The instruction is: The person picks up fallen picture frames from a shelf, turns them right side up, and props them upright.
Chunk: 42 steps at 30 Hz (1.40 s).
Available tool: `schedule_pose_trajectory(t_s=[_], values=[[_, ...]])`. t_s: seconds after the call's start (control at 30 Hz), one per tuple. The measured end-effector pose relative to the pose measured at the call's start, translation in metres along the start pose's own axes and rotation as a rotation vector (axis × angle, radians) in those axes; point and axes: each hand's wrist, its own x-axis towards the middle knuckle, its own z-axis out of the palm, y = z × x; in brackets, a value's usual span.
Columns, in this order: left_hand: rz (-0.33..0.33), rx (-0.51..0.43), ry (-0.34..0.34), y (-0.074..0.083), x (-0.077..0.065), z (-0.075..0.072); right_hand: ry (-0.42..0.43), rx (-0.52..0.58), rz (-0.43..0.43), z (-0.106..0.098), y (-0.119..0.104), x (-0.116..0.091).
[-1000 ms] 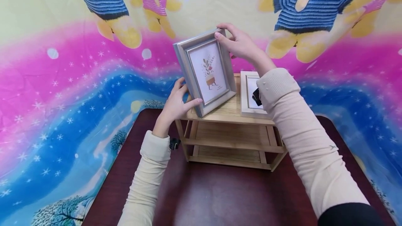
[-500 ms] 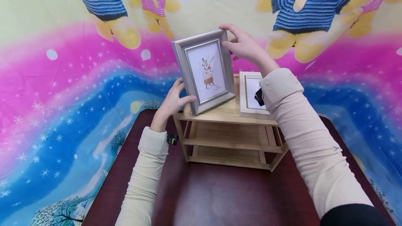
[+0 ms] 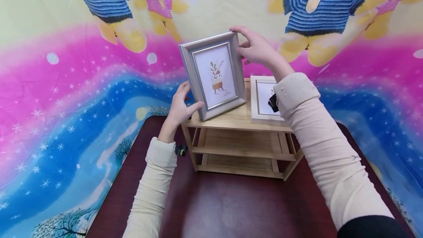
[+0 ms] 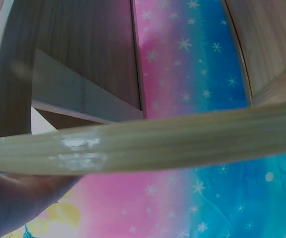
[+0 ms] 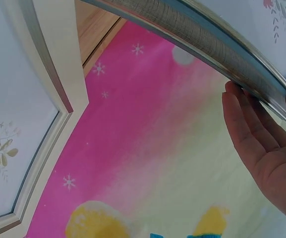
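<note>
A silvery-grey picture frame (image 3: 216,80) with a potted-plant print stands tilted back on top of a small wooden shelf rack (image 3: 224,121). At its lower left edge my left hand (image 3: 178,105) holds it, thumb at the front, fingers along the side and partly hidden. My right hand (image 3: 259,50) grips the upper right corner, index finger over the top. In the right wrist view, the right hand's fingers (image 5: 254,126) lie against the frame's edge. To the right, a white picture frame (image 3: 262,96) is partly covered by the right sleeve.
Two lower shelves (image 3: 242,146) of the rack are visible under the top. A dark red table (image 3: 224,205) carries the rack, and a cartoon-bear cloth (image 3: 99,69) hangs behind. In the left wrist view a wooden bar (image 4: 147,146) crosses in front of the hand.
The grey frame has turned to face me more squarely and shifted slightly left. My right thumb has slid from its front to the side edge; my left thumb reaches less far over the front.
</note>
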Motion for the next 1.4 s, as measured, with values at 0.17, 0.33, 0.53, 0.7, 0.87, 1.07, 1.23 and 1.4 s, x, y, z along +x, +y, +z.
schedule_pose_trajectory(t_s=[0.17,0.33,0.53,0.7,0.87,1.07,1.23,1.4], values=[[0.062,-0.104,0.082,0.023,-0.01,-0.001,0.003,0.0,-0.004,0.001,0.0,-0.001],[0.102,-0.191,0.077,0.04,-0.013,-0.005,0.012,-0.001,-0.014,0.001,0.002,-0.002],[0.094,-0.217,0.062,0.039,-0.012,-0.006,0.015,-0.013,-0.005,-0.001,0.002,-0.005],[0.067,-0.263,0.053,0.037,-0.009,-0.01,0.01,-0.03,-0.001,-0.003,0.003,-0.009],[0.054,-0.304,0.022,0.034,-0.006,-0.015,0.006,-0.039,0.005,-0.004,0.003,-0.014],[0.046,-0.345,-0.027,0.03,-0.004,-0.021,0.004,-0.042,-0.004,-0.005,0.001,-0.022],[0.047,-0.365,-0.061,0.025,-0.003,-0.026,0.012,-0.037,-0.015,-0.004,-0.002,-0.029],[0.043,-0.401,-0.086,0.007,0.001,-0.026,0.027,-0.041,-0.02,-0.003,-0.004,-0.037]])
